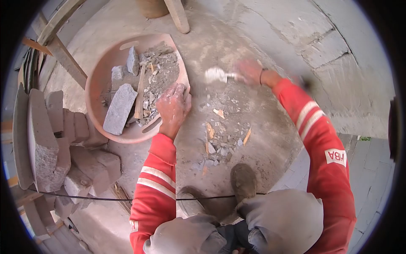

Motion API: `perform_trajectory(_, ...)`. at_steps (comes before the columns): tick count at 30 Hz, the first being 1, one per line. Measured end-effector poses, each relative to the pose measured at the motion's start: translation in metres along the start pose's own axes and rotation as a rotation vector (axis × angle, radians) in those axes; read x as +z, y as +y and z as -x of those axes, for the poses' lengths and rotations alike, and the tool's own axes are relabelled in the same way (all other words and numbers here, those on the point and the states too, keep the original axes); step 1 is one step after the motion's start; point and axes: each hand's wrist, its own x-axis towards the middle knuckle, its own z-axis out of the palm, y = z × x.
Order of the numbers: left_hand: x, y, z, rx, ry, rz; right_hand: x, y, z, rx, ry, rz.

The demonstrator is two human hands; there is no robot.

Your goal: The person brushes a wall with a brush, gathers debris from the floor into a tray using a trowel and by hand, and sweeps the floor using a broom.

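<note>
My left hand [173,106] is closed on the right rim of a wide, reddish plastic basin [95,95] on the floor. In the basin lie grey block pieces [120,109], a wood strip [140,91] and loose rubble [163,63]. My right hand [250,71], smeared by motion, is closed round the handle of a trowel [216,75]. The trowel's pale blade points left, low over the dusty floor. Between the basin and my right arm are scattered broken chips [220,146] and wood splinters [247,136].
Broken blocks [46,139] are piled at the left. Wooden legs [63,59] stand behind the basin, another post [177,17] at the top. A block wall [325,46] rises at the right. A black cable [139,198] crosses near my boots [244,182].
</note>
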Motion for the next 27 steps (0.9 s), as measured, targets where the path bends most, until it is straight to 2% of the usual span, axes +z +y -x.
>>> perform_trajectory(3,0.007,0.000,0.014,0.044,-0.186,0.021,0.016,-0.033,0.065,-0.121,0.030,0.037)
perform_trajectory(6,-0.011,0.022,0.048,0.029,-0.197,0.216,0.039,-0.041,0.114,-0.247,0.500,-0.040)
perform_trajectory(9,-0.020,0.033,0.107,-0.090,-0.213,0.365,0.039,-0.032,0.153,0.189,0.439,-0.068)
perform_trajectory(12,-0.014,0.050,0.152,-0.239,-0.285,0.247,0.040,0.007,0.162,0.547,0.263,-0.224)
perform_trajectory(15,-0.009,0.063,0.168,-0.222,-0.415,0.170,0.069,0.027,0.159,0.536,0.168,-0.153)
perform_trajectory(18,0.012,0.076,0.158,-0.208,-0.330,0.239,0.113,-0.016,0.174,0.293,0.424,-0.134)
perform_trajectory(20,0.025,0.083,0.144,-0.199,-0.296,0.302,0.086,-0.072,0.182,0.376,0.121,-0.253)
perform_trajectory(22,0.039,0.088,0.133,-0.202,-0.266,0.328,0.061,-0.130,0.184,0.523,-0.105,-0.519)
perform_trajectory(24,0.050,0.098,0.119,-0.195,-0.201,0.410,0.108,-0.163,0.194,0.321,0.187,-0.522)
perform_trajectory(27,0.078,0.100,0.122,-0.162,-0.098,0.383,0.126,-0.204,0.189,0.273,0.253,-0.677)
